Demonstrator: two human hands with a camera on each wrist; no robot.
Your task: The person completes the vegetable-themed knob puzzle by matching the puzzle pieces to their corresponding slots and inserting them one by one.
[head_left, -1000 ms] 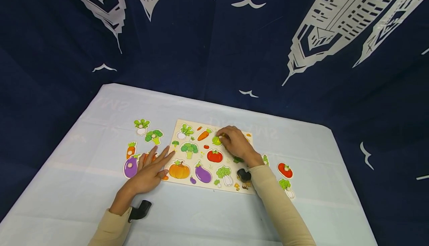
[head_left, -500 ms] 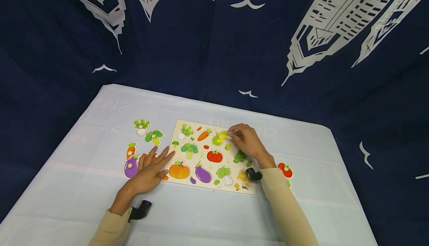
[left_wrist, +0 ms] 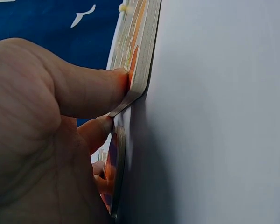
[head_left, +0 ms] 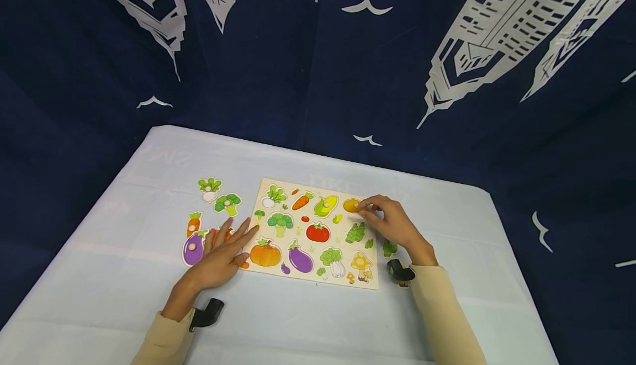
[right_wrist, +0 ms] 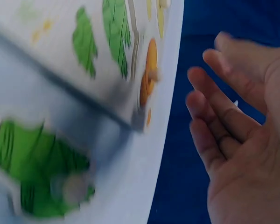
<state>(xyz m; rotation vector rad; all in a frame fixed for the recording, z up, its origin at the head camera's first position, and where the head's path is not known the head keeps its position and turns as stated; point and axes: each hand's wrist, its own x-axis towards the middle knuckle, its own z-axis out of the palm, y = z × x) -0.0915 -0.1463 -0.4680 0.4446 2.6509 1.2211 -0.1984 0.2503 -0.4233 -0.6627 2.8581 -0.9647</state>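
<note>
A wooden puzzle board (head_left: 293, 188) printed with vegetables lies on the white table. My left hand (head_left: 218, 263) spreads its fingers over the board's left edge, and its thumb (left_wrist: 91, 91) presses on the corner. Under those fingers a pumpkin piece (head_left: 228, 233) is partly covered. Beside the board's top right corner is my right hand (head_left: 392, 221), fingers loosely bent. In the right wrist view its fingers (right_wrist: 203, 77) stand apart from the wooden knob of an orange-yellow oval piece (right_wrist: 149, 63). The corn piece (head_left: 325, 206) lies in its slot.
Left of the board lie radish (head_left: 210, 189), broccoli (head_left: 228, 205), carrot (head_left: 194, 224) and eggplant (head_left: 194, 249) pieces. To the right, a green leafy piece (head_left: 390, 248) is partly hidden by the right arm. A dark blue printed curtain (head_left: 298, 78) hangs behind the table.
My right hand has moved off the corn piece and rightward to the oval piece at the top right corner, uncovering the corn. The left hand has stayed in place.
</note>
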